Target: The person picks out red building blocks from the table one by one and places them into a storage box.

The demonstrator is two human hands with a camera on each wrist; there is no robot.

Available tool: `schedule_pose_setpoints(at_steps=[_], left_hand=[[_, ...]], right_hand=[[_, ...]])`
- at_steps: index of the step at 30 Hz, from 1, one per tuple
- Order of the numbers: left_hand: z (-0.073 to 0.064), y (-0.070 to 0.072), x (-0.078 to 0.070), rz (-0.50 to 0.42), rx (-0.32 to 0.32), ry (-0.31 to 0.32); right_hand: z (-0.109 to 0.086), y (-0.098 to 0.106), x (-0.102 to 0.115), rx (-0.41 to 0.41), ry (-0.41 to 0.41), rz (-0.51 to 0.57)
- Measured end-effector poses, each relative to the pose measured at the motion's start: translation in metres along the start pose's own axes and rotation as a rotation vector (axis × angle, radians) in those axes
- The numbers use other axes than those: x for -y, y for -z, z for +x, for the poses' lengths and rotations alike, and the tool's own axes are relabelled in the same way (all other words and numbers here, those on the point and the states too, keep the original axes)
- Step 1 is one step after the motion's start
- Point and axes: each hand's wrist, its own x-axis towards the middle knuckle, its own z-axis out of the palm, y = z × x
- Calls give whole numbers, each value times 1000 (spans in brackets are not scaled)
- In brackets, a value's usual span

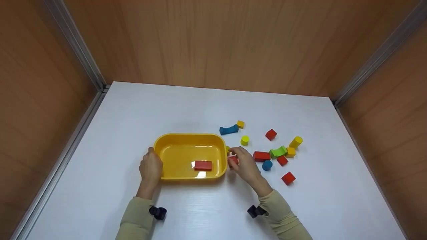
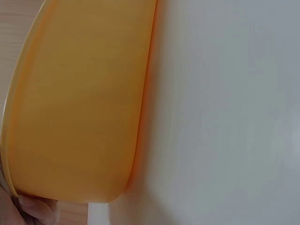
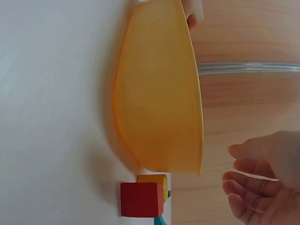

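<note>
A yellow plastic tub [image 1: 190,139] stands on the white table, a red rectangular block [image 1: 203,165] lying inside it. My left hand [image 1: 151,166] grips the tub's left rim; in the left wrist view its fingertips [image 2: 40,211] curl over that rim. Just off the tub's right side, my right hand [image 1: 246,166] hovers over a red cube [image 3: 139,199]. In the right wrist view this right hand [image 3: 262,178] has loosely bent fingers with nothing between them, apart from the cube. Behind the cube sits a yellow block [image 3: 152,178], partly hidden.
Right of the tub lie a blue curved block [image 1: 229,130], a yellow cylinder [image 1: 245,140], a red block [image 1: 261,156], a green arched block [image 1: 278,152], a blue cylinder [image 1: 267,165] and several more small blocks. A wooden wall [image 1: 213,43] rises behind the table.
</note>
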Motion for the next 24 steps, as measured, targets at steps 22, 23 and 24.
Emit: schedule_pose_setpoints(at_steps=[22, 23, 24], left_hand=[[-1, -2, 2, -16, -38, -30], [-1, -2, 2, -16, -40, -33], [-1, -2, 2, -17, -43, -36]], right_hand=[[9, -17, -32, 153, -179, -154], [10, -18, -32, 161, -183, -155], [11, -19, -33, 169, -190, -156]])
